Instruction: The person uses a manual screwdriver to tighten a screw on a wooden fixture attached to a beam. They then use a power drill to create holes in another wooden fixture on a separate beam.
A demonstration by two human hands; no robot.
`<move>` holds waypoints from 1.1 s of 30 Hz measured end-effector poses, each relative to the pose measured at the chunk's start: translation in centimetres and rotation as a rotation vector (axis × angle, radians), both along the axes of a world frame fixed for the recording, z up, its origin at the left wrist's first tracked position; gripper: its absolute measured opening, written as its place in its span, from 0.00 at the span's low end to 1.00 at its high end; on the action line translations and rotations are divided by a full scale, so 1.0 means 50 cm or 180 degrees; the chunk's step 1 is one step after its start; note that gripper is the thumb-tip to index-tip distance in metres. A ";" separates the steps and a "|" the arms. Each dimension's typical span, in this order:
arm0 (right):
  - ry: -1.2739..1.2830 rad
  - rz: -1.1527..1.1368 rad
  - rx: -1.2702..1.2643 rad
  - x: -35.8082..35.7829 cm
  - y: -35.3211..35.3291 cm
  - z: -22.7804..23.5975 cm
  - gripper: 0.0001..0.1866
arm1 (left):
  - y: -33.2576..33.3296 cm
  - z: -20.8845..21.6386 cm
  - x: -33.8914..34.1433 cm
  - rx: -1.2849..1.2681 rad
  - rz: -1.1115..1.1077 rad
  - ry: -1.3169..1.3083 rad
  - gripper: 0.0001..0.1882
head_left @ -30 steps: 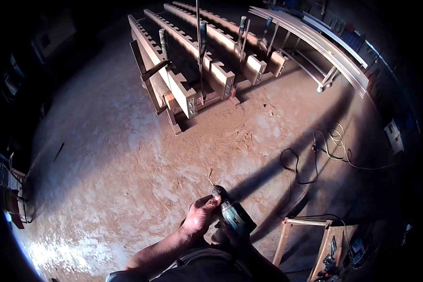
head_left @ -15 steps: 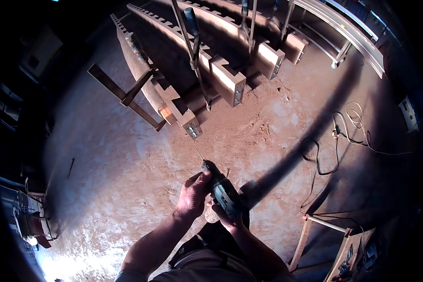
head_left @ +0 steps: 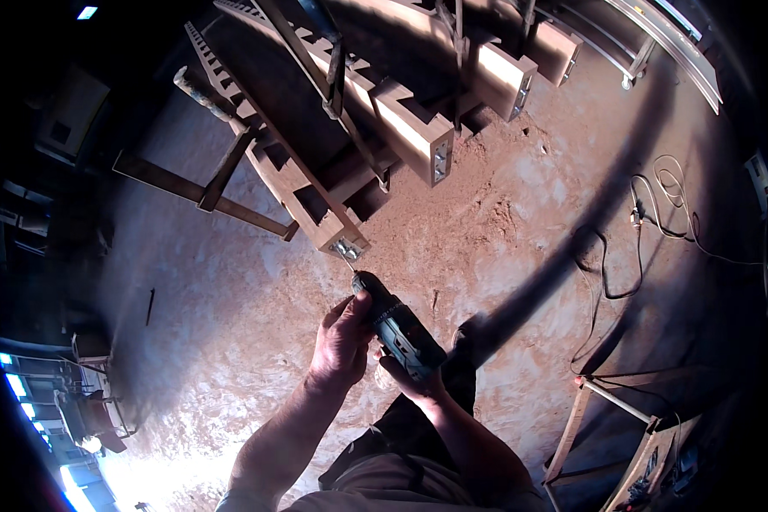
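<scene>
Pointing at the near end of the notched beam (head_left: 291, 177), the drill (head_left: 407, 339) is sitting just beside it, left hand (head_left: 340, 343) clasping its nose, right hand (head_left: 416, 384) gripping its rear. Imo if aim's wandering, the bit (head_left: 350, 264) could be skating off the beam's metal fittings (head_left: 347, 249).

drill (head_left: 408, 340) – plastic-looking | beam (head_left: 291, 178) – smooth wood | fittings (head_left: 347, 249): shiny metal | floor (head_left: 256, 290): rough, dusty

Drill (head_left: 407, 340) before beam (head_left: 292, 177) (cord (head_left: 636, 219) at right).
</scene>
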State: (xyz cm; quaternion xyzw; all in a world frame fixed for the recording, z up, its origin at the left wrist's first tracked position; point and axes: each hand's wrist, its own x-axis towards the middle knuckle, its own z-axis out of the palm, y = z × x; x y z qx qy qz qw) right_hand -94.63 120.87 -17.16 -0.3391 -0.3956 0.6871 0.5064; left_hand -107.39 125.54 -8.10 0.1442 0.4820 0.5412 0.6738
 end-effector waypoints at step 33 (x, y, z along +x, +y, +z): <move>-0.0148 0.0111 0.0036 0.000 0.010 -0.019 0.33 | 0.005 -0.011 -0.010 0.0010 0.0048 0.0070 0.22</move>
